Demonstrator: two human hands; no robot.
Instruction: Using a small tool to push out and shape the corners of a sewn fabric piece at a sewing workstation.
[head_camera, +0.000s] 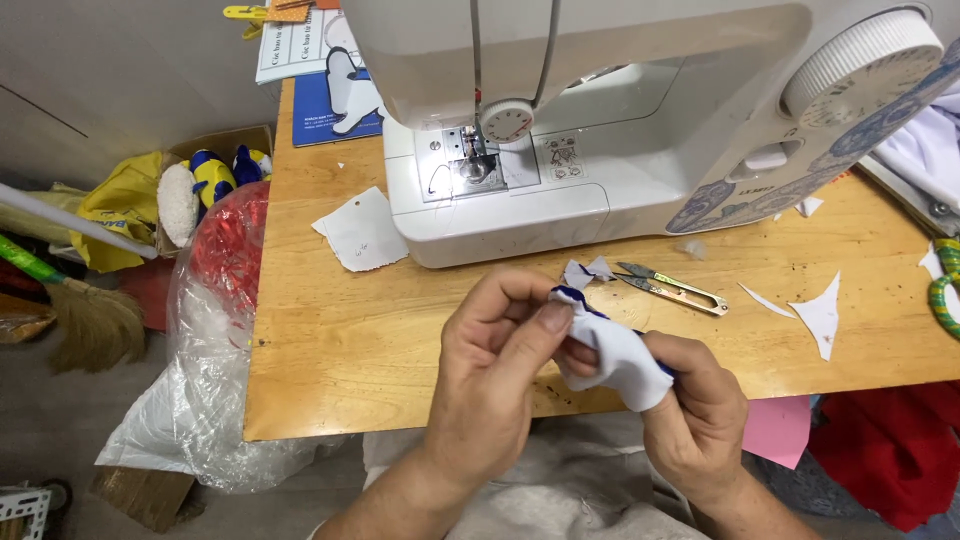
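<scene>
A small white fabric piece (618, 360) with a blue edge is held just in front of the sewing machine (620, 110), above the bench (330, 340) edge. The left hand (495, 370) pinches its top with closed grip; the right hand (695, 410) clasps its lower end. Thread snips (672, 288) lie between fabric and machine. Left of the machine, a cardboard box (235, 145) holds stuffed toys (215, 175).

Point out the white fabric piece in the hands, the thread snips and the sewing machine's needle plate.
white fabric piece (622, 362), head view, on its white middle bulge.
thread snips (672, 288), head view, on the metal handle.
needle plate (470, 166), head view, on the plate under the presser foot.
</scene>
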